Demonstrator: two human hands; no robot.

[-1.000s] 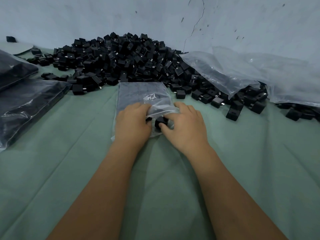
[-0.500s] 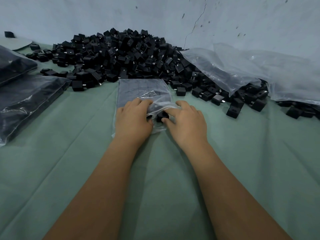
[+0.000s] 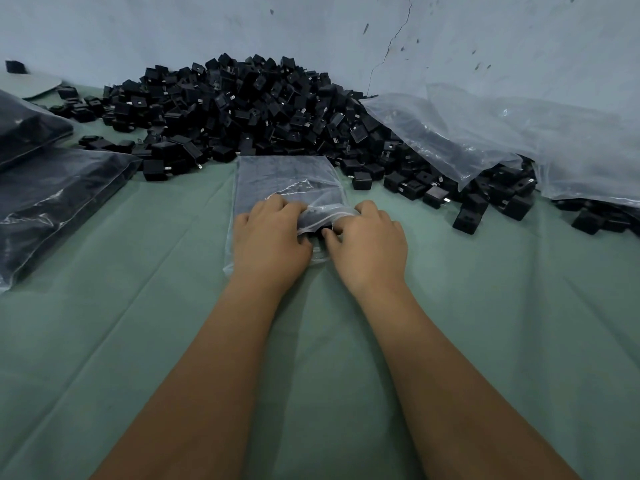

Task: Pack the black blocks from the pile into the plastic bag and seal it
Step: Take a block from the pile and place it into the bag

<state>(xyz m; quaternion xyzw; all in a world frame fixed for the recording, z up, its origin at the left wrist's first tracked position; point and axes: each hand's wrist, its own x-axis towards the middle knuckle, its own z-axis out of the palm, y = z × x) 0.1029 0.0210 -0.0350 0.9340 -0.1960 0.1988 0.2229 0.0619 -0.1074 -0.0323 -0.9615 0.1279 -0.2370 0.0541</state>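
Note:
A clear plastic bag [image 3: 287, 178] lies flat on the green cloth just in front of the big pile of black blocks [image 3: 242, 109]. My left hand [image 3: 268, 242] grips the bag's near mouth and holds the top layer lifted. My right hand [image 3: 369, 245] pinches a black block [image 3: 325, 232] at the opening, its fingers partly under the plastic. Most of the block is hidden by the film and my fingers.
Filled dark bags [image 3: 52, 202] lie at the left. Large crumpled clear bags [image 3: 502, 133] drape over loose blocks [image 3: 485, 202] at the right. The green cloth [image 3: 519, 323] spreads toward me. A pale wall [image 3: 311, 29] closes the back.
My right hand has pushed the black block forward into the bag's mouth; the block shows less now. My left hand has shifted slightly forward, still holding the opening.

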